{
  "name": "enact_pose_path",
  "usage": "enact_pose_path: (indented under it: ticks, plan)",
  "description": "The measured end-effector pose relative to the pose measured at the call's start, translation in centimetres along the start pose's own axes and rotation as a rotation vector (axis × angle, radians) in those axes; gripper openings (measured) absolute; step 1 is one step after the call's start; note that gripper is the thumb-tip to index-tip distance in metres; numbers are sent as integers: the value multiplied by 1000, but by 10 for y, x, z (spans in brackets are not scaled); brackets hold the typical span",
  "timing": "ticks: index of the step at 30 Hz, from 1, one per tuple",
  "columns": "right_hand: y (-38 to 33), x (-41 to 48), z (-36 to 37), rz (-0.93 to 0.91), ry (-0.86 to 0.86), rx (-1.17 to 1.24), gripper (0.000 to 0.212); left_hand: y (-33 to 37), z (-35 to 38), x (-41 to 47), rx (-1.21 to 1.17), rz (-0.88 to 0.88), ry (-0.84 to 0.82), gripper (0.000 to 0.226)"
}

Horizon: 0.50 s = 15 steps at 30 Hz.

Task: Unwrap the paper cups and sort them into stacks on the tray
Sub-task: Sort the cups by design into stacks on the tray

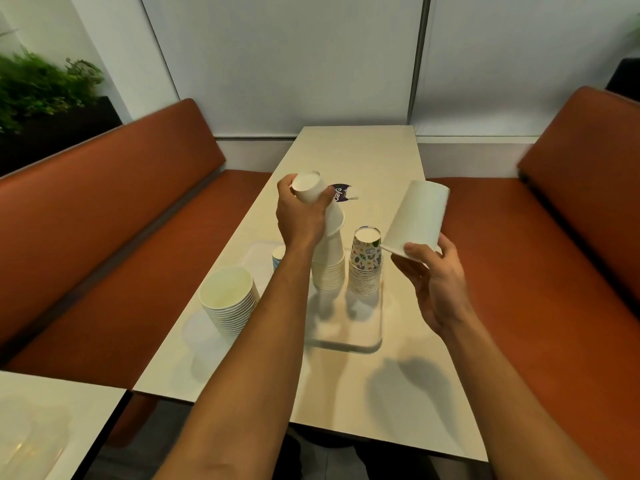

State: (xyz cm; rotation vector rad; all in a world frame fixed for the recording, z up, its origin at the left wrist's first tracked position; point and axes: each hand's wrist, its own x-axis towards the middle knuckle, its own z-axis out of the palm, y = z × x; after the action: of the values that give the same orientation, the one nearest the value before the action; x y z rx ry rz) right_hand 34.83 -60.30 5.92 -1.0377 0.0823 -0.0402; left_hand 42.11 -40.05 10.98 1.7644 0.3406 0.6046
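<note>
Loose white cup (pixel 417 218): light, thin-walled, dents easily, so hold it lightly at the rolled rim. Right grip (pixel 436 282) pinches it inverted, just right of the tray (pixel 346 346). Left grip (pixel 303 216) wraps the tilted top of the white stack (pixel 329 268) on the tray, beside the patterned stack (pixel 365 271).

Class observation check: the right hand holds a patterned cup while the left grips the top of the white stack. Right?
No. The head view shows the right hand holding a plain white cup; the left hand does grip the top of the white stack.
</note>
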Motion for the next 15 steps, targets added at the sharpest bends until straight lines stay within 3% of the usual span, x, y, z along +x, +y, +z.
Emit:
enact_pose_path:
  ticks: [3,9,13,15]
  plan:
    - [-2,3,0,-8,-74,-86,60,-12,6,-1,40,-43,-59,70]
    - [-5,15,11,-25,-96,-422,82,-29,7,-11,76,-120,-119,82]
    - [-12,21,30,-100,-65,-638,77,-11,-3,-21,-14,-33,6,66]
    - [-14,24,42,-138,-76,-709,80,1,-9,-26,-132,-8,-60,62]
